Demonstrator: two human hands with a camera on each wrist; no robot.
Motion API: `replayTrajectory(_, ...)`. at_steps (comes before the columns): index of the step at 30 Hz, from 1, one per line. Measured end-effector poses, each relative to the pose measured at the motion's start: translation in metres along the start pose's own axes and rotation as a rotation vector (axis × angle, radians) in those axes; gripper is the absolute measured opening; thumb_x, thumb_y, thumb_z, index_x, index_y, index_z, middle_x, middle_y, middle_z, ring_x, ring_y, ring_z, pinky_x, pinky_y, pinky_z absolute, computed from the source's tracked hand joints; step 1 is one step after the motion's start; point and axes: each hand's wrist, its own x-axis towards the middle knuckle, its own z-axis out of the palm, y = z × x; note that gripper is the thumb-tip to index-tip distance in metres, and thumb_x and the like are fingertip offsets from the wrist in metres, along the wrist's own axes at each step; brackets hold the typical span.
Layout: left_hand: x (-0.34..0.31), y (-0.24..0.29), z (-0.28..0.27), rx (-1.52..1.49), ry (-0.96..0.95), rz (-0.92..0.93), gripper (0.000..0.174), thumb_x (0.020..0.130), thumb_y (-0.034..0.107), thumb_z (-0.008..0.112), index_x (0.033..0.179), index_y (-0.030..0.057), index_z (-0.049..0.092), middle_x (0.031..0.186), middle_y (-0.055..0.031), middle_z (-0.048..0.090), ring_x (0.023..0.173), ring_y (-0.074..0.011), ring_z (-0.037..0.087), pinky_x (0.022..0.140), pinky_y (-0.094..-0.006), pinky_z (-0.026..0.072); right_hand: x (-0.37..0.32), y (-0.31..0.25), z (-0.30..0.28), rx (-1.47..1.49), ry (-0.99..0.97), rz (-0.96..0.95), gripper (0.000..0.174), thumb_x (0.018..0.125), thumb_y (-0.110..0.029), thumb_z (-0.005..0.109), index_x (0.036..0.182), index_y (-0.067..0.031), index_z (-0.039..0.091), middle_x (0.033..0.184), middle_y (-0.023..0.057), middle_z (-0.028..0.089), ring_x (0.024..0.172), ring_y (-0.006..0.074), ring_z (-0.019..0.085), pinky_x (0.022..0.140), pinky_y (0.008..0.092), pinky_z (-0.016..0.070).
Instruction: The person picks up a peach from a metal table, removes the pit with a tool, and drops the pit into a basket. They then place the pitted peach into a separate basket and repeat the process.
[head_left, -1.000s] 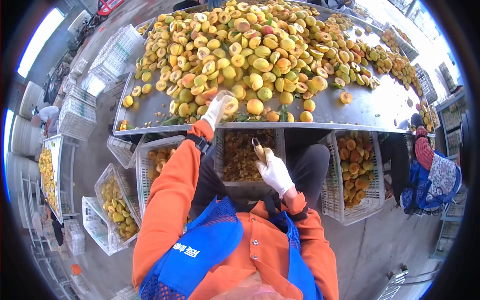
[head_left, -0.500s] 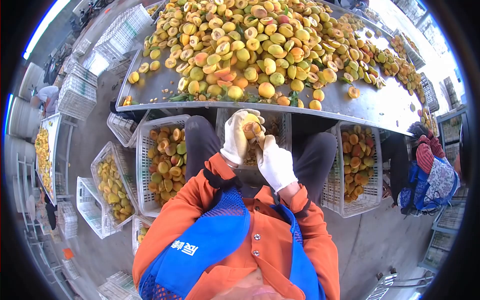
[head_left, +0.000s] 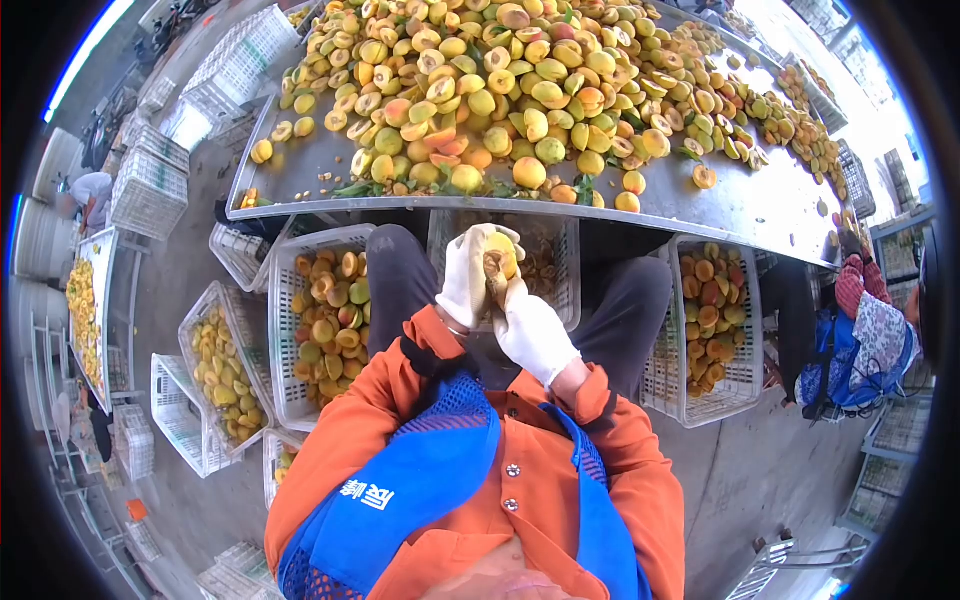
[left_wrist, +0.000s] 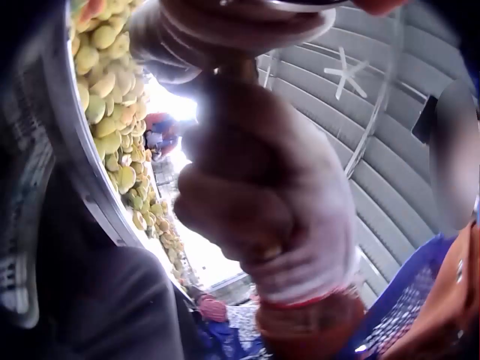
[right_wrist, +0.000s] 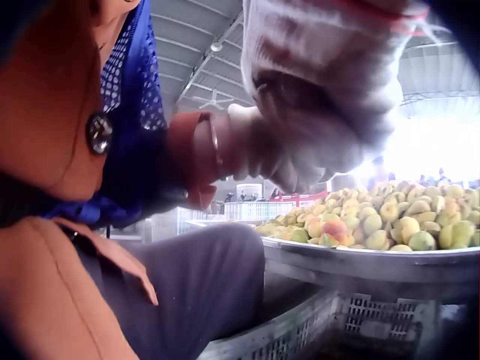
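In the head view, my gloved left hand [head_left: 465, 282] grips a yellow peach [head_left: 506, 256], with its fingers around the far side. My gloved right hand [head_left: 535, 332] is right against the peach, holding a small wooden-handled pitting tool that is mostly hidden between the hands. Both hands meet above my lap, just in front of the table edge. The left wrist view shows the right hand [left_wrist: 277, 187] with curled fingers below the other glove. From the right wrist, the left hand [right_wrist: 285, 146] appears behind the right glove [right_wrist: 330, 82].
A metal table [head_left: 300, 178] bears a large heap of whole and halved peaches [head_left: 480, 90]. Below its edge, between my knees, stands a crate [head_left: 570, 270] with scraps. Crates of peach halves stand left [head_left: 283, 350] and right [head_left: 750, 390]. Another person [head_left: 860, 330] sits at the far right.
My left hand has come back from the heap to my lap with a peach. The right hand has brought the tool up against it, and both hands have since shifted slightly.
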Motion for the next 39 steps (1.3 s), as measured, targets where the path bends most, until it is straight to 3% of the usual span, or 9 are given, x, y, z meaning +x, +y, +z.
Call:
replayTrajectory(3,-0.003,0.014,0.004,-0.241,-0.013,-0.245,0.030,0.097,0.025,0.040,0.099,0.0014,0.059,0.081,-0.0099,0.063,0.067,-0.0155,0.059,0.061,-0.0287,0.0505,-0.004,-0.002,0.009,0.026,0.058,-0.009,0.023,0.083,-0.010,0.061,0.096,0.0014,0.045,0.065,0.0248,0.059,0.062,0.0432,0.061,0.053,0.0494,0.0474)
replayTrajectory(10,0.003,0.005,0.006,-0.261,0.055,-0.144,0.035,0.098,0.032,0.040,0.102,0.0013,0.057,0.088,-0.0105,0.061,0.070,-0.0169,0.060,0.064,-0.0296,0.0510,-0.001,-0.005,-0.004,-0.213,0.174,0.053,0.023,0.081,-0.009,0.064,0.095,-0.0037,0.046,0.063,0.0201,0.060,0.057,0.0394,0.062,0.052,0.0466,0.0492)
replayTrajectory(16,-0.006,0.005,0.007,-0.121,0.045,-0.070,0.038,0.098,0.031,0.041,0.097,-0.0007,0.062,0.083,-0.0111,0.064,0.066,-0.0177,0.061,0.064,-0.0296,0.0515,0.002,0.001,-0.012,-0.393,0.091,0.006,0.022,0.081,-0.012,0.062,0.096,-0.0009,0.050,0.064,0.0179,0.062,0.057,0.0351,0.064,0.051,0.0444,0.0508)
replayTrajectory(23,-0.006,-0.007,-0.004,-0.167,0.057,-0.165,0.037,0.097,0.030,0.044,0.093,-0.0016,0.064,0.079,-0.0119,0.064,0.063,-0.0174,0.061,0.060,-0.0293,0.0509,-0.004,0.008,-0.009,-0.375,0.002,-0.002,0.021,0.082,-0.011,0.060,0.096,0.0002,0.050,0.065,0.0197,0.062,0.058,0.0362,0.064,0.053,0.0450,0.0514)
replayTrajectory(29,-0.015,-0.013,-0.001,-0.120,0.146,-0.043,0.039,0.097,0.031,0.043,0.090,-0.0015,0.064,0.076,-0.0099,0.063,0.061,-0.0165,0.060,0.058,-0.0284,0.0487,-0.007,-0.002,0.008,-0.107,-0.012,0.093,0.023,0.081,-0.010,0.060,0.096,0.0018,0.046,0.067,0.0229,0.062,0.064,0.0412,0.063,0.056,0.0485,0.0497)
replayTrajectory(32,-0.017,-0.016,-0.004,-0.123,0.164,-0.074,0.037,0.096,0.029,0.043,0.092,-0.0015,0.063,0.077,-0.0101,0.063,0.062,-0.0162,0.060,0.058,-0.0282,0.0489,-0.008,0.000,0.009,-0.102,-0.071,0.112,0.022,0.082,-0.009,0.059,0.096,0.0014,0.046,0.069,0.0260,0.061,0.067,0.0433,0.062,0.057,0.0504,0.0484)
replayTrajectory(35,-0.005,-0.022,-0.026,0.045,-0.043,-0.129,0.035,0.096,0.027,0.042,0.092,-0.0014,0.063,0.078,-0.0109,0.063,0.063,-0.0164,0.060,0.058,-0.0282,0.0493,-0.009,0.017,0.016,-0.051,-0.097,0.061,0.023,0.083,-0.009,0.059,0.099,0.0018,0.046,0.068,0.0242,0.060,0.059,0.0393,0.062,0.057,0.0484,0.0484)
replayTrajectory(38,-0.010,-0.006,-0.017,-0.254,0.000,-0.113,0.030,0.094,0.024,0.050,0.093,-0.0022,0.065,0.078,-0.0121,0.065,0.062,-0.0178,0.062,0.058,-0.0281,0.0517,-0.003,0.005,0.014,0.377,-0.110,0.122,0.019,0.086,-0.016,0.057,0.089,0.0023,0.050,0.070,0.0208,0.062,0.061,0.0371,0.062,0.059,0.0448,0.0501)
replayTrajectory(39,-0.009,-0.008,-0.016,-0.265,-0.007,-0.042,0.037,0.098,0.031,0.048,0.094,-0.0025,0.063,0.079,-0.0125,0.065,0.063,-0.0179,0.062,0.057,-0.0284,0.0518,0.000,-0.002,0.013,0.695,-0.239,0.376,0.019,0.086,-0.016,0.058,0.087,0.0025,0.052,0.068,0.0144,0.060,0.059,0.0268,0.060,0.059,0.0390,0.0485)
